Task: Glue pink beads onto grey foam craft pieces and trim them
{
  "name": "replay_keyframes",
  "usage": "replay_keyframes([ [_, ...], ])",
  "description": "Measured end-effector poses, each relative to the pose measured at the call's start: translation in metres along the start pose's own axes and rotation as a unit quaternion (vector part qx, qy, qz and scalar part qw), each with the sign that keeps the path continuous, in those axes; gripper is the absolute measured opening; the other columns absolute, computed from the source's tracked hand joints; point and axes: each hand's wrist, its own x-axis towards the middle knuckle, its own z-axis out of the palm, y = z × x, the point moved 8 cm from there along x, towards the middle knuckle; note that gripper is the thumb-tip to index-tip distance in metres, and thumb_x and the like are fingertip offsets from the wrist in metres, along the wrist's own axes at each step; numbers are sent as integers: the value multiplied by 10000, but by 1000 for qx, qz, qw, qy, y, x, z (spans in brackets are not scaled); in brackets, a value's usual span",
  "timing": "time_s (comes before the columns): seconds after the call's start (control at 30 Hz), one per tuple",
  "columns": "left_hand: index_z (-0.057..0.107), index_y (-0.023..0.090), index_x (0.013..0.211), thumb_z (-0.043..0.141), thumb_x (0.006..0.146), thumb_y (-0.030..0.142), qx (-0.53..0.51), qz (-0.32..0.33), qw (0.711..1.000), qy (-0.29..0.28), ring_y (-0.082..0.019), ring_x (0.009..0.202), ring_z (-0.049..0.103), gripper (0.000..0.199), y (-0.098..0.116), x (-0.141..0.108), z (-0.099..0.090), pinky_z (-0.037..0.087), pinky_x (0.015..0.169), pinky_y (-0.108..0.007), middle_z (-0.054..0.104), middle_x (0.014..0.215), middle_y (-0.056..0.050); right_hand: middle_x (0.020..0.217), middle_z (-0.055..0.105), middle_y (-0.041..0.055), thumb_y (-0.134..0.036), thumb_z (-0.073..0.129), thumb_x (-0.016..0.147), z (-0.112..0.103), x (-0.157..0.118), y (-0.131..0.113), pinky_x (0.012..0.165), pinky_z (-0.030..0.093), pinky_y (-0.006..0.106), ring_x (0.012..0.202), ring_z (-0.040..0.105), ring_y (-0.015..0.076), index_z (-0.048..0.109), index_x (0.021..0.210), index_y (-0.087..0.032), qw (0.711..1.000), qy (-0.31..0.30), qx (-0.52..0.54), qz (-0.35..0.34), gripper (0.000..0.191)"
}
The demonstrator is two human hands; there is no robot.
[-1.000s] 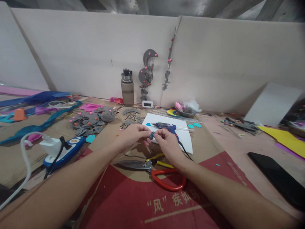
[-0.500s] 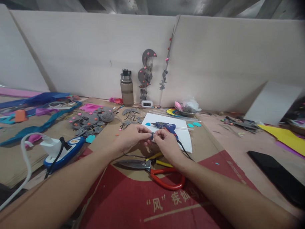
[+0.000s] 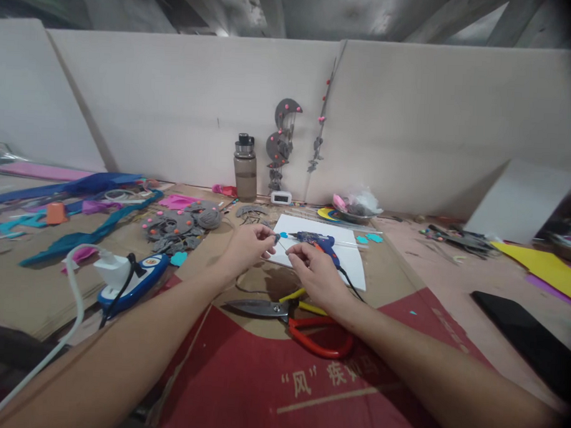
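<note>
My left hand point(image 3: 249, 250) pinches a small grey piece point(image 3: 277, 238) between thumb and fingertips, left of the white sheet point(image 3: 354, 261). A thin thread seems to run from that piece toward my right hand point(image 3: 315, 271), whose thumb and forefinger are pressed together; what they grip is too small to make out. Just beyond my right hand, a blue glue gun point(image 3: 315, 239) lies on the sheet. Red-handled scissors point(image 3: 321, 338) lie open below my hands, with a yellow-handled tool point(image 3: 310, 305) partly hidden behind my right wrist.
Grey felt pieces point(image 3: 175, 227) and a blue-edged power strip point(image 3: 145, 284) lie on the left. A bottle point(image 3: 245, 169), a small white clock point(image 3: 281, 197) and a bowl point(image 3: 355, 215) stand along the back. On the right is a black phone point(image 3: 520, 337).
My hands have moved apart, with the small grey piece staying in my left fingertips. The whole view has shifted slightly, so the objects appear farther right.
</note>
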Motion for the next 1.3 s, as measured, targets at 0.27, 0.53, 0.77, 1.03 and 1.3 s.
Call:
replay_keyframes([
  [0.27, 603, 130, 771, 598, 708, 273, -113, 26, 986, 121, -111, 491, 580, 156, -6, 21, -49, 448, 445, -204, 636, 628, -36, 881, 593, 39, -200, 382, 901, 5, -27, -68, 721, 395, 242, 805, 516, 123, 569, 944, -180, 981, -67, -59, -173, 193],
  [0.53, 575, 128, 730, 713, 595, 255, -325, -9, 941, 96, -57, 514, 511, 231, -14, 23, -46, 417, 461, -168, 550, 618, 32, 883, 591, 53, -318, 474, 863, 14, -66, -103, 810, 353, 378, 840, 477, 176, 600, 866, -208, 876, -110, -148, -445, 167],
  [0.77, 568, 127, 740, 742, 582, 264, -354, 8, 931, 87, -27, 475, 435, 272, -11, 25, -47, 345, 417, -139, 499, 597, 51, 924, 591, 61, -303, 373, 893, -53, 3, -22, 756, 417, 303, 835, 540, 164, 543, 974, -191, 981, 140, -71, -118, 220],
  [1.03, 585, 120, 769, 731, 602, 249, -380, 54, 918, 101, -12, 471, 410, 257, 5, 22, -60, 288, 397, -119, 494, 617, 50, 878, 623, 188, -467, 600, 695, -68, 26, 77, 660, 404, 355, 807, 597, 284, 583, 838, -137, 926, 12, -336, 171, 360],
  [1.3, 603, 112, 724, 745, 603, 303, -334, 32, 941, 42, -21, 440, 362, 268, -12, 27, -37, 246, 379, -139, 448, 558, 49, 711, 642, 83, -314, 529, 694, -65, 24, 68, 544, 414, 310, 649, 610, 230, 599, 795, -184, 949, 28, -209, 234, 178],
])
